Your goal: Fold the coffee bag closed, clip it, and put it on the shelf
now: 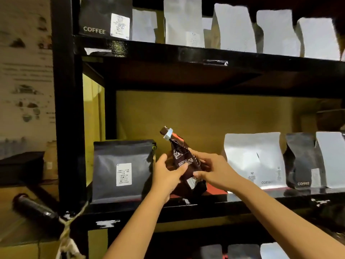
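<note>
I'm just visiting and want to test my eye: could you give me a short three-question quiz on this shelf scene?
1. True or false: the white clip is already on the brown coffee bag.
2. Which hands hold the bag: A) left hand only, B) right hand only, C) both?
3. What stands on the shelf just left of the held bag?

Key: 1 true. 2 C. 3 A dark grey bag with a white label.
</note>
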